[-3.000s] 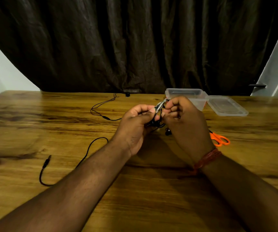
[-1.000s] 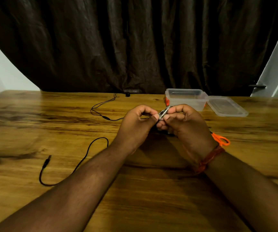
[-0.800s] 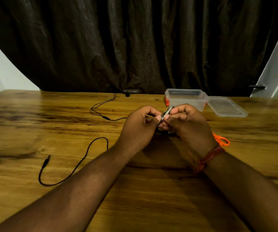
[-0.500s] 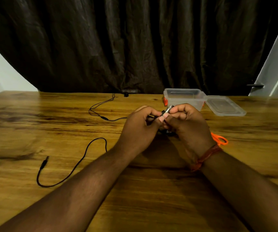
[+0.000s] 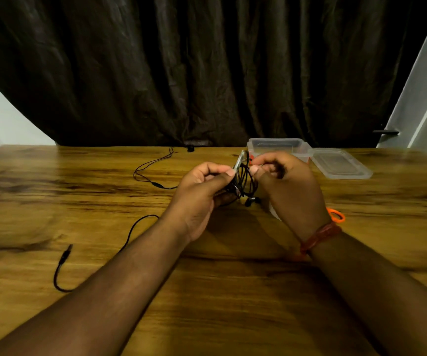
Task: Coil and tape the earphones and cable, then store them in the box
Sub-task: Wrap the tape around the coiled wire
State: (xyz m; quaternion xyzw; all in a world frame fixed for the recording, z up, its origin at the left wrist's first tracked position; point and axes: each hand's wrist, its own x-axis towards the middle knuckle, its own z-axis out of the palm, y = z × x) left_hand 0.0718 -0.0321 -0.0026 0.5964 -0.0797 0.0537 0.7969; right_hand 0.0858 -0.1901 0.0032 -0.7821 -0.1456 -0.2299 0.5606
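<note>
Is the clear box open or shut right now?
Open. The clear box shows a bare rim, and its lid lies flat on the table beside it.

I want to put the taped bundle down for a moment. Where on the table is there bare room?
Bare wood lies on the table between the two forearms, and at the right, nearer than the lid. It is crowded beyond the hands: box, lid and thin earphone wire. The black cable loops at the left, and orange scissors lie by the right hand.
</note>
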